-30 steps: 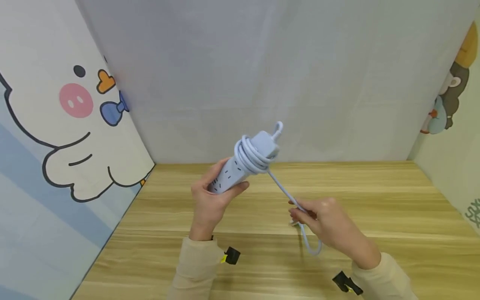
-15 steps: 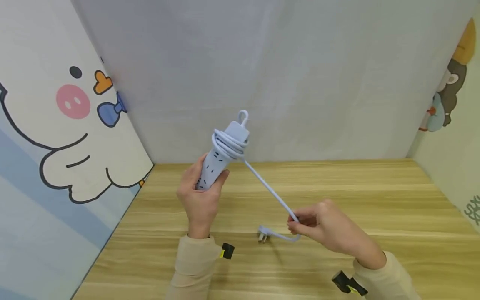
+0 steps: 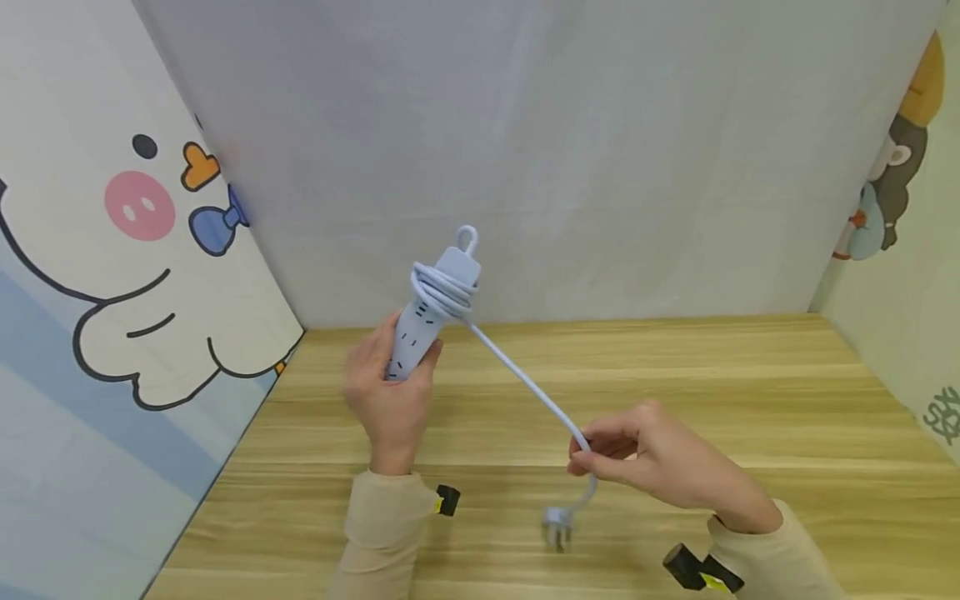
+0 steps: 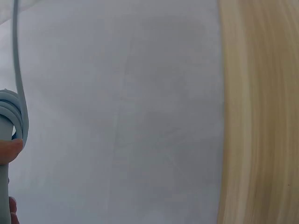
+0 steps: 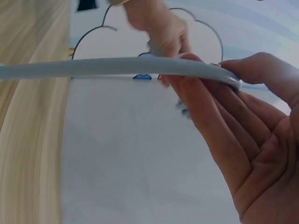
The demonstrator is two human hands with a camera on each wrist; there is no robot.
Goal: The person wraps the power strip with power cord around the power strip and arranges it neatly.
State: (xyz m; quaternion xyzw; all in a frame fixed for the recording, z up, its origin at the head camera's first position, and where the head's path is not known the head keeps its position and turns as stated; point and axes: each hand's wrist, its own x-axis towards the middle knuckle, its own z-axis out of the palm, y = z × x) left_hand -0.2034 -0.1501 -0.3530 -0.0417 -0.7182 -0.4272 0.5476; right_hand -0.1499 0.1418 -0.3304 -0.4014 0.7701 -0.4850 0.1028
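A pale blue power strip is held up at a tilt over the table, its lower end gripped by my left hand. Several turns of its cord wrap the upper part, and a small loop stands at the top end. From the wrap the cord runs straight down to my right hand, which pinches it between thumb and fingers; the right wrist view shows this pinch close up. Below that hand dangles the plug, slightly blurred, prongs downward. Only the thumb and fingertips of my left hand show in the left wrist view.
The wood-grain table spreads under both hands. Behind it hangs a plain pale backdrop. Printed cartoon panels stand at the left and right. A small black device sits at each cuff.
My left hand has moved left with the power strip. The right hand has drawn the cord lower, and the straight stretch has grown longer. The plug has swung into sight below the right hand.
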